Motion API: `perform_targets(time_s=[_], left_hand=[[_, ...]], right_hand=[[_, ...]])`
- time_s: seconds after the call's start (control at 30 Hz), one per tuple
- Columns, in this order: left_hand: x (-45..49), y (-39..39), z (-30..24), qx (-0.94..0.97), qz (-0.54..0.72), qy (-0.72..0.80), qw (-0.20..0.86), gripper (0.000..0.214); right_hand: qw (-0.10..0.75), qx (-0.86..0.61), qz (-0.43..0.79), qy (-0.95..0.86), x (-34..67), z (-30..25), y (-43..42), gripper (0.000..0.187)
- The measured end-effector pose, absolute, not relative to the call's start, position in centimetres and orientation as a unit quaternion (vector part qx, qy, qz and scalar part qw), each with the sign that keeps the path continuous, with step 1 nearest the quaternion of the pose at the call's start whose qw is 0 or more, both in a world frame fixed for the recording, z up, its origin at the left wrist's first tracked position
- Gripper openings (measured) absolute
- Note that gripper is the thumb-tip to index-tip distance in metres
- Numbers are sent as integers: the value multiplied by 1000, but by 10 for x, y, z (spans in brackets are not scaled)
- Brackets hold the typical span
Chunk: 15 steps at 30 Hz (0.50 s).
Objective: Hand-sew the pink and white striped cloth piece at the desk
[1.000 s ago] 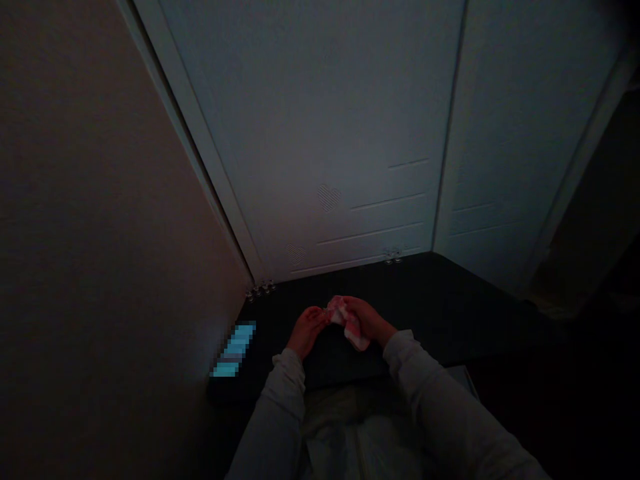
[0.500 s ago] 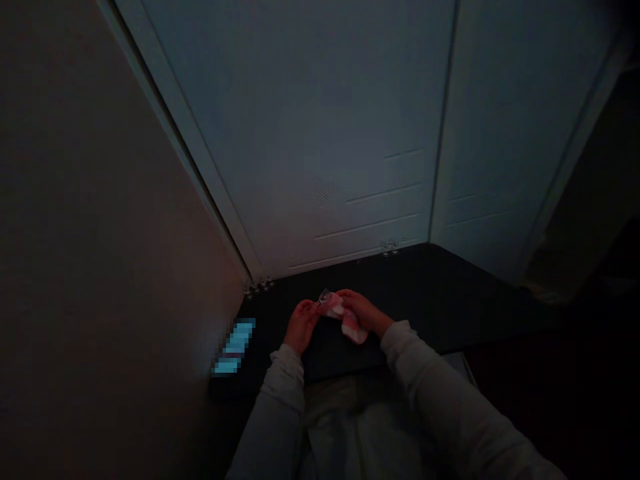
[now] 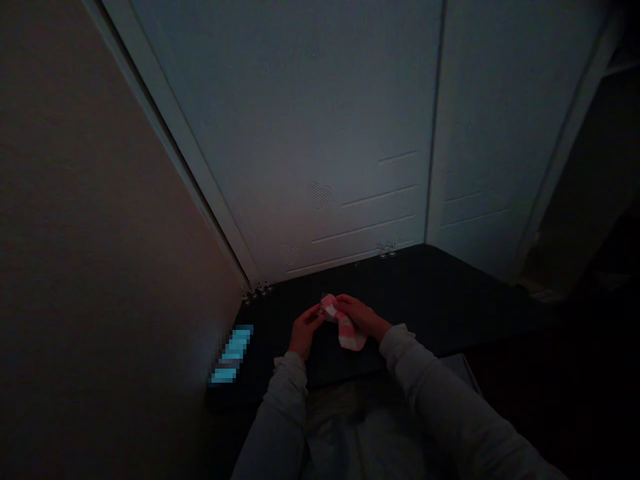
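Note:
A small pink-and-white striped sock [image 3: 351,335] is held above the dark tabletop. My right hand [image 3: 361,315] is closed round its middle, and the lower part hangs down beneath the fingers. At the sock's far upper end sits a small clear plastic piece [image 3: 323,302], its exact kind too dim to make out. The fingertips of my left hand [image 3: 306,331] pinch at this end, against the clear piece. Both sleeves are pale.
The black table [image 3: 430,303] meets white panels [image 3: 320,133] with embossed hearts and lines. Several small shiny clear pieces [image 3: 256,291] stand at the back left, with others [image 3: 387,250] along the back edge. A blurred-out glowing screen [image 3: 233,355] leans at the left wall.
The sock has turned slightly and its lower part hangs more openly. The clear piece is now more covered by my left fingers. The view has shifted a little.

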<state>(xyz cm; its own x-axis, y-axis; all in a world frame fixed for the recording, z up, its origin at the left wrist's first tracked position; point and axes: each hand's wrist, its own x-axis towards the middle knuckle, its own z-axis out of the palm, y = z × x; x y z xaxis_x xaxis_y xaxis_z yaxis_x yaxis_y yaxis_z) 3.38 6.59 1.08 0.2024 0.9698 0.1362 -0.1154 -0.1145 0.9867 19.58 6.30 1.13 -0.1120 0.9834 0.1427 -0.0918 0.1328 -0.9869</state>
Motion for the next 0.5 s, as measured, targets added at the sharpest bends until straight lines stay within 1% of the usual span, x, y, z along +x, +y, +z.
perform_targets(time_s=[0.2,0.37,0.5], left_hand=[[34,64,12,565,501,371,541,39],[35,60,16,597,480,366,529,40],[36,56,20,621,472,363,510,36]], right_hand=[[510,-415,450,-605,194,4,67,33],[512,-382,468,-611,192,-1,71,37],[531,-366,461,-609,191,-3,72,36]])
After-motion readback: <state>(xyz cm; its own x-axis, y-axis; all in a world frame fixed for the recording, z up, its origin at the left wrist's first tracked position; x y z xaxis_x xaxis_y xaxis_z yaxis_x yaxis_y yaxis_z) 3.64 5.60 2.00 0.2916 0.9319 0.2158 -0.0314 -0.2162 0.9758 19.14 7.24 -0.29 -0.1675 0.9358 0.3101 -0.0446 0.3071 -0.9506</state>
